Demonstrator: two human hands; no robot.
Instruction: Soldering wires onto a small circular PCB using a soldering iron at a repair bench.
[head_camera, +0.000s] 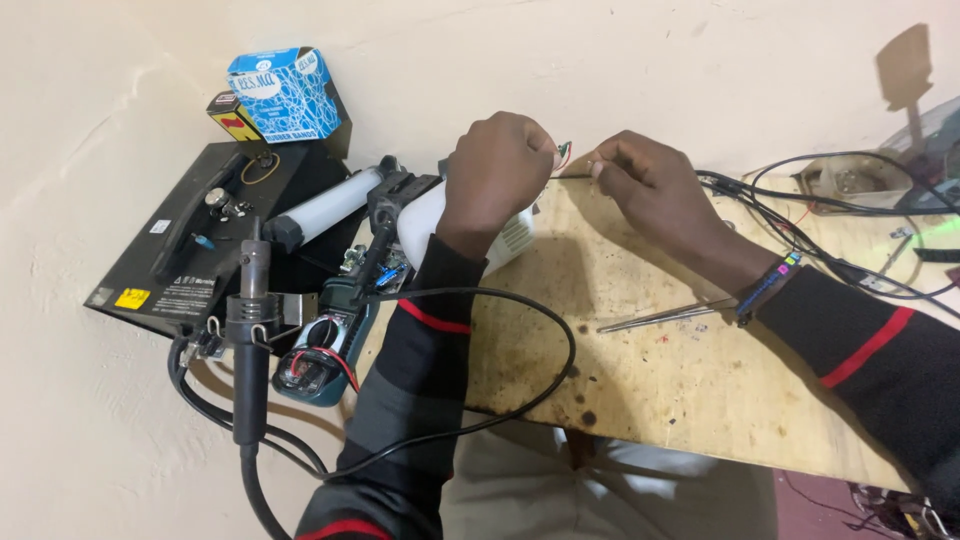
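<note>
The surface (700, 390), a stained board, carries both hands at its far edge; the left hand (495, 170) rests over a white device (425, 225), its grip pinching a tiny part (565, 152) with red and green leads; the right hand (650, 185) sits just beside, its grip pressed on a thin wire (572, 176) that runs leftward toward the part; tweezers (665, 316) lie nearer the right hand, long axis across the board.
</note>
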